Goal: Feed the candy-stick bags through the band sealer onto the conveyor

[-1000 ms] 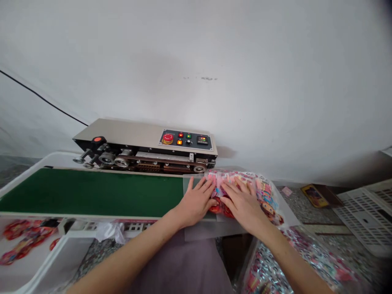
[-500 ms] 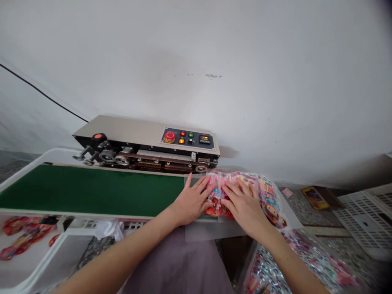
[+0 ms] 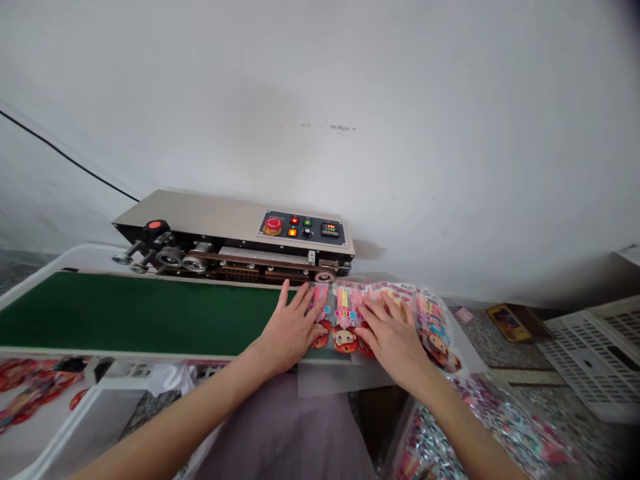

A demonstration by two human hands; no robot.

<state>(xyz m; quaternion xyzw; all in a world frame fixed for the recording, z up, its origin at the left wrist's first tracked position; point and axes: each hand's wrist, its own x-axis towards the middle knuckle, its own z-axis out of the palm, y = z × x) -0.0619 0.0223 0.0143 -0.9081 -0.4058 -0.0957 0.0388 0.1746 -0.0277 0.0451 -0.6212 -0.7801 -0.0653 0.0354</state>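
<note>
Hands (image 3: 287, 333) (image 3: 397, 339) lie spread over packets (image 3: 345, 327) at belt (image 3: 150, 313)'s right end; machine (image 3: 200, 212) (panel (image 3: 315, 231) lit) along far edge; crate (image 3: 583, 373) well right.

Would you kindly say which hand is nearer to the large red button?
Left: the left hand lies in front of and slightly right of the large red button; the right hand is farther right, on printed packets.

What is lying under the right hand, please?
A row of colourful printed packets runs partly under the right hand; pink and red parts show beside it. What the hand covers cannot be seen.
</note>
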